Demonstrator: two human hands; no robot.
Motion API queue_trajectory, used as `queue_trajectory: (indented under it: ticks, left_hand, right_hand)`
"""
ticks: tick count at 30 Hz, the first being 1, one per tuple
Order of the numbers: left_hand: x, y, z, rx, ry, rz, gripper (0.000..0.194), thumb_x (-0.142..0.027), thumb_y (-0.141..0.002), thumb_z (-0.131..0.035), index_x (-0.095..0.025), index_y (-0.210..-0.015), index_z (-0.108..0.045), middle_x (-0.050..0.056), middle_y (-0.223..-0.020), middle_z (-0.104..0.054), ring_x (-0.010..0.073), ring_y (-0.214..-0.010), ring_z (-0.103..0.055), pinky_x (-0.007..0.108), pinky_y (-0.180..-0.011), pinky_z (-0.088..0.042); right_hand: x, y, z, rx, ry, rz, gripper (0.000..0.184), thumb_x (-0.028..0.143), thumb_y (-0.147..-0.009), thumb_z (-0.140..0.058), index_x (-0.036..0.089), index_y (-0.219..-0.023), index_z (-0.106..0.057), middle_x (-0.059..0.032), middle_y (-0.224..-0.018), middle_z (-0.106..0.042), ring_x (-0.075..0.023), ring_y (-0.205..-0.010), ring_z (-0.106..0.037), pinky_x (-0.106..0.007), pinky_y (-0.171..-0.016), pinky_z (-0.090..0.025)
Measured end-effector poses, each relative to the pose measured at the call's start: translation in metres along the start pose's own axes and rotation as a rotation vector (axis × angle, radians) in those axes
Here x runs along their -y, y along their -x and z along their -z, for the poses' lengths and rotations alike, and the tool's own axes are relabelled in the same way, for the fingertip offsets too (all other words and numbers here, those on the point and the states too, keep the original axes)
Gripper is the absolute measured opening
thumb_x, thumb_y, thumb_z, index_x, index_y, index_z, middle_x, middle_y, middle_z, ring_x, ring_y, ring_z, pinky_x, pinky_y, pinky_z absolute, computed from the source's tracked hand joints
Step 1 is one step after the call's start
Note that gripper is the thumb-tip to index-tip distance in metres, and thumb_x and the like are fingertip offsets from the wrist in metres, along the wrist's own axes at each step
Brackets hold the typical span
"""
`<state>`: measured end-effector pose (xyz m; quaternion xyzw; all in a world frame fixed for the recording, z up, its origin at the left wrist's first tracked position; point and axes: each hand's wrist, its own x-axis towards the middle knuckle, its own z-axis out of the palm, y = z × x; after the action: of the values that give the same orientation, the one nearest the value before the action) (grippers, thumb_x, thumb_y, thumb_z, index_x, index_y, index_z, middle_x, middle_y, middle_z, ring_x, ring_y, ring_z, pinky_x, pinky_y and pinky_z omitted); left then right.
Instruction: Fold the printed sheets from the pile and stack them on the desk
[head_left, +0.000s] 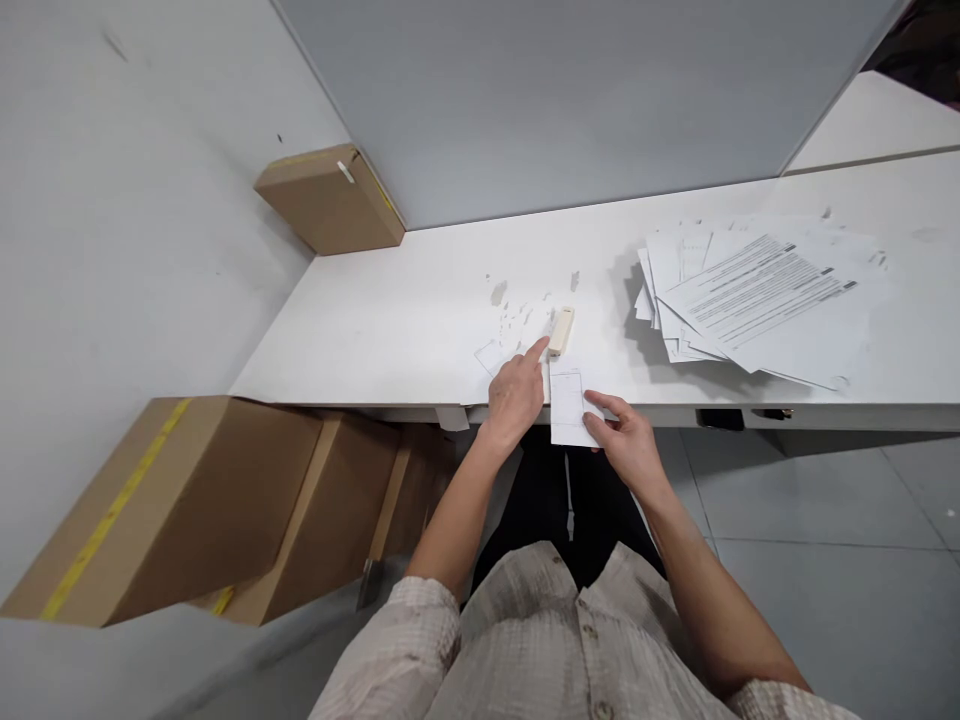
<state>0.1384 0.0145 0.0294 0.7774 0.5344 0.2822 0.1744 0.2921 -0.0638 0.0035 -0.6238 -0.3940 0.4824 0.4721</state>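
Observation:
My right hand (pixel 621 432) pinches the right edge of a small white paper slip (pixel 567 408) with pencil-like lines on it. The slip hangs over the desk's front edge. My left hand (pixel 516 398) is at the desk edge with its index finger stretched out. Its fingertip is at the lower end of a small cream-coloured oblong object (pixel 561 332), whose kind I cannot make out; nothing shows in the hand's grip. Partly beneath that hand lies another lined paper piece (pixel 488 357) on the desk.
The white desk (pixel 375 330) bears a loose stack of printed papers (pixel 765 300) on the right. A cardboard box (pixel 334 205) stands at the back left corner. Larger cardboard boxes (pixel 202 500) are below the desk's left front edge. A grey panel (pixel 570 100) rises behind.

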Motion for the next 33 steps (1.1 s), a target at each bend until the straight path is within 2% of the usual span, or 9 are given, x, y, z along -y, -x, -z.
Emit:
queue_trajectory:
  ticks: [3, 7, 14, 24, 27, 29, 31, 33]
  left_hand:
    - [-0.005, -0.003, 0.001, 0.098, -0.184, 0.027, 0.044, -0.022, -0.094, -0.027, -0.025, -0.137, -0.039, 0.007, -0.091, -0.062, 0.0186, -0.083, -0.055, 0.028, -0.074, -0.043]
    - [-0.008, -0.005, 0.000, 0.161, -0.324, 0.048, 0.044, -0.020, -0.094, -0.029, -0.028, -0.136, -0.039, 0.006, -0.088, -0.060, 0.0173, -0.079, -0.055, 0.026, -0.069, -0.041]
    - [-0.009, -0.004, -0.005, 0.192, -0.441, 0.054, 0.046, -0.017, -0.092, -0.032, -0.030, -0.135, -0.040, 0.006, -0.092, -0.060, 0.0196, -0.084, -0.054, 0.028, -0.067, -0.040]
    - [-0.011, -0.006, -0.005, 0.167, -0.519, 0.016, 0.047, -0.014, -0.089, -0.037, -0.028, -0.133, -0.043, 0.007, -0.088, -0.060, 0.0217, -0.082, -0.055, 0.030, -0.063, -0.041]
    - [-0.012, -0.005, -0.007, 0.130, -0.531, 0.004, 0.047, -0.014, -0.089, -0.037, -0.029, -0.133, -0.043, 0.007, -0.088, -0.059, 0.0214, -0.080, -0.055, 0.029, -0.061, -0.041]
    - [-0.009, 0.002, -0.008, 0.065, -0.510, -0.017, 0.048, -0.015, -0.090, -0.036, -0.029, -0.136, -0.040, 0.007, -0.087, -0.058, 0.0202, -0.078, -0.054, 0.028, -0.061, -0.041]
    - [-0.002, 0.015, -0.006, -0.024, -0.468, -0.053, 0.046, -0.018, -0.092, -0.035, -0.026, -0.137, -0.039, 0.007, -0.087, -0.059, 0.0197, -0.079, -0.054, 0.029, -0.065, -0.043]
    - [0.011, 0.032, -0.001, -0.114, -0.432, -0.089, 0.040, -0.025, -0.092, -0.037, -0.022, -0.132, -0.046, 0.008, -0.094, -0.060, 0.0212, -0.087, -0.053, 0.032, -0.076, -0.044]
  right_hand:
    - [0.005, -0.003, -0.001, 0.005, 0.001, -0.020, 0.047, 0.036, -0.071, -0.062, 0.016, -0.113, -0.063, -0.0078, -0.090, -0.067, -0.0164, -0.063, -0.060, -0.027, -0.046, -0.050]
    - [0.006, -0.007, -0.001, 0.009, -0.002, -0.032, 0.049, 0.036, -0.070, -0.062, 0.016, -0.114, -0.062, -0.0088, -0.093, -0.067, -0.0177, -0.066, -0.061, -0.027, -0.045, -0.050]
    - [0.004, -0.008, -0.001, 0.018, -0.022, -0.024, 0.049, 0.037, -0.069, -0.063, 0.015, -0.113, -0.063, -0.0088, -0.092, -0.067, -0.0178, -0.066, -0.061, -0.027, -0.045, -0.050]
    - [0.005, -0.009, -0.003, 0.025, -0.012, -0.015, 0.051, 0.037, -0.070, -0.062, 0.013, -0.115, -0.061, -0.0083, -0.086, -0.066, -0.0169, -0.063, -0.059, -0.028, -0.046, -0.050]
    - [0.008, -0.004, -0.001, 0.035, 0.014, -0.016, 0.051, 0.036, -0.070, -0.062, 0.013, -0.116, -0.061, -0.0086, -0.086, -0.066, -0.0166, -0.061, -0.059, -0.028, -0.046, -0.050]
    - [0.013, 0.004, 0.006, 0.048, 0.055, -0.005, 0.047, 0.035, -0.071, -0.061, 0.015, -0.113, -0.063, -0.0087, -0.089, -0.066, -0.0158, -0.060, -0.058, -0.028, -0.045, -0.049]
    - [0.021, 0.015, 0.019, 0.040, 0.101, 0.036, 0.042, 0.035, -0.072, -0.062, 0.017, -0.110, -0.065, -0.0081, -0.092, -0.066, -0.0137, -0.058, -0.057, -0.027, -0.044, -0.049]
    - [0.031, 0.023, 0.038, -0.037, 0.128, 0.113, 0.041, 0.036, -0.072, -0.064, 0.020, -0.110, -0.065, -0.0067, -0.094, -0.066, -0.0112, -0.057, -0.056, -0.026, -0.047, -0.050]
